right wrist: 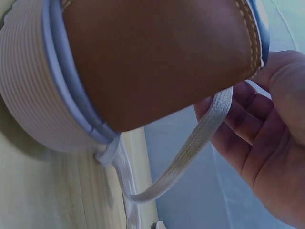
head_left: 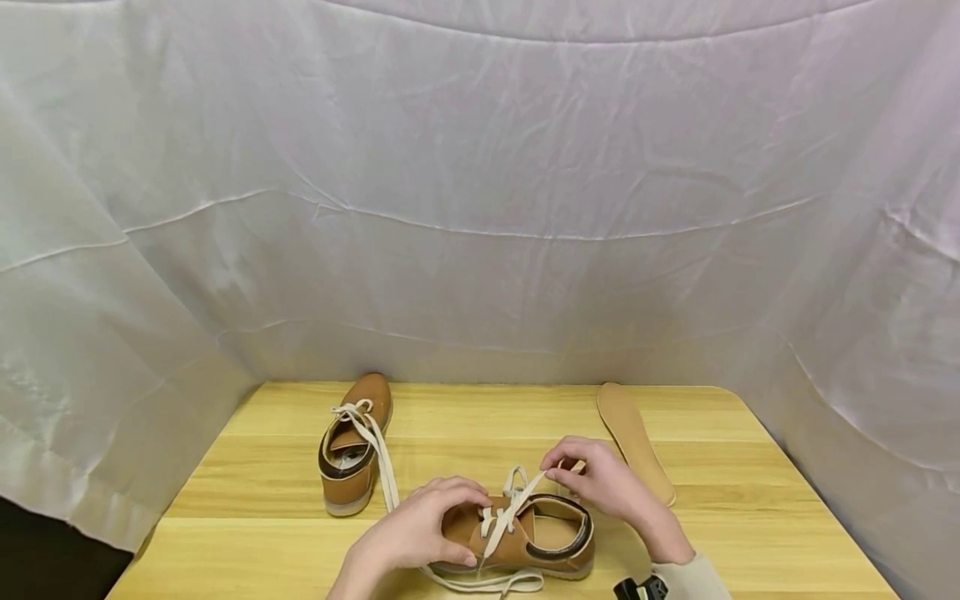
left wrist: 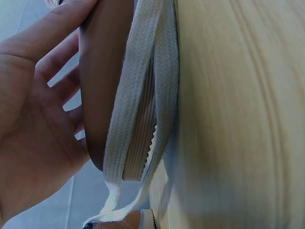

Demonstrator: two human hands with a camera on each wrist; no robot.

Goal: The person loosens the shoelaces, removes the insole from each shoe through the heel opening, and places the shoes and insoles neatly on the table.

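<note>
A brown leather shoe [head_left: 551, 564] lies sideways at the front of the table, toe to the left. My left hand [head_left: 420, 529] grips its toe, thumb on the near side and fingers over the far side. My right hand [head_left: 607, 479] is above the shoe's opening and pinches a flat cream shoelace [head_left: 521, 499], drawn up taut from the eyelets. In the left wrist view, a loose length of lace [left wrist: 124, 105] hangs along the sole's edge. From the right wrist, the heel [right wrist: 157, 57] fills much of the view, with a lace [right wrist: 190, 148] sagging behind it.
A second brown shoe [head_left: 373, 396] stands at the back left, its long lace trailing toward my left hand. On the right lies a tan insole [head_left: 637, 442], beyond my right hand. Grey cloth [head_left: 480, 283] walls in the wooden table [head_left: 750, 483] behind and at both sides.
</note>
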